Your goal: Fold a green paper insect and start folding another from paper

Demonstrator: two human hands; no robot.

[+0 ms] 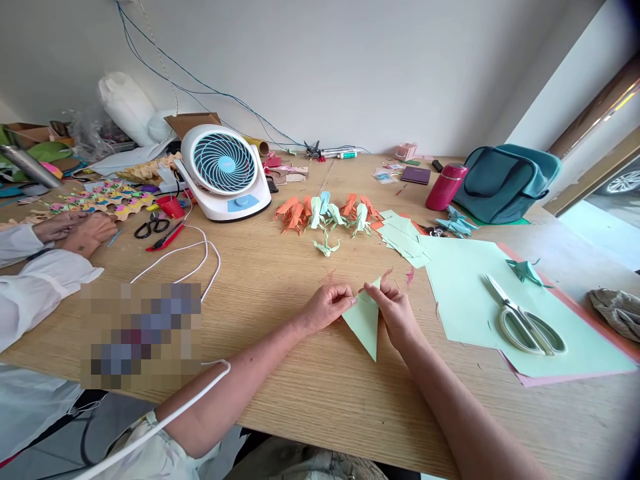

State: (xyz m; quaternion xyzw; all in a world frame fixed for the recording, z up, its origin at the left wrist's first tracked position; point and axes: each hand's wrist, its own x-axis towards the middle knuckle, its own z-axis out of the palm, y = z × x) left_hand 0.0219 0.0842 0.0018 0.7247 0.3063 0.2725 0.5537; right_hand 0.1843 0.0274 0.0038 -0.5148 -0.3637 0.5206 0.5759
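A pale green sheet of folded paper point(367, 323), triangular in outline with one point toward me, is held just over the table. My left hand point(327, 307) pinches its left corner between thumb and fingers. At the upper right edge, my right hand point(395, 313) grips the same paper, thumb on its face. Beyond my hands lies a small pale green origami figure point(327, 245). Behind it stand several folded origami figures point(316, 213) in orange, green and blue. Cut pale green paper pieces point(403, 237) are fanned out beside them.
Scissors point(525, 323) rest on large green sheets point(465, 287) at right, near a dark green origami figure point(525, 272). A pink bottle point(447, 187) and teal bag point(505, 183) stand behind. Leftward are a fan point(225, 167), a white cable point(213, 250), a red cutter point(166, 237) and another person's hands point(83, 230).
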